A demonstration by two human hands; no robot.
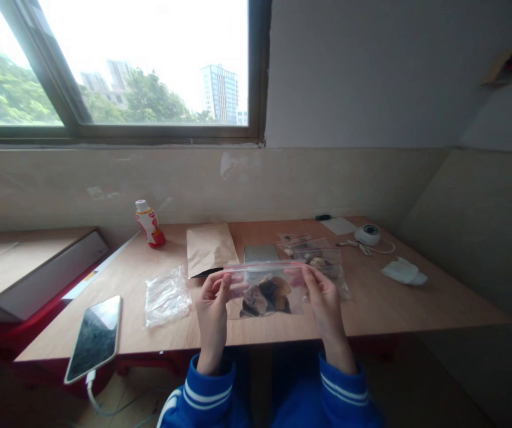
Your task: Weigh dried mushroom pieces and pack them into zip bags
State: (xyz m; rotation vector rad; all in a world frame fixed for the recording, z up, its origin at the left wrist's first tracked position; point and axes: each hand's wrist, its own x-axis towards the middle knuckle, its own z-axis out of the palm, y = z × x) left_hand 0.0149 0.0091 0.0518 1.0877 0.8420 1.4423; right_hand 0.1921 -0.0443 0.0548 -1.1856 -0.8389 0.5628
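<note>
Between both hands, a clear zip-lock bag (298, 300) is held up by its top corners over the table's front part. Dark and tan-brown dried pieces (267, 295) lie inside it; their kind I cannot make out. My left hand (214, 303) pinches the left end of the zip edge with thumb and fingers. At the right end, my right hand (325, 300) pinches the same edge. Just behind the bag sits a flat grey device (260, 253), partly hidden. More filled zip-lock bags (321, 258) lie behind my right hand.
On the wooden table (394, 312) are a brown paper pouch (209, 246), crumpled clear plastic (167, 297), a red-and-white bottle (150, 224) and a white dome camera (367, 235) with cable. White folded tissue (404, 271) lies right. A phone (95, 336) with a plugged cable overhangs the front-left edge.
</note>
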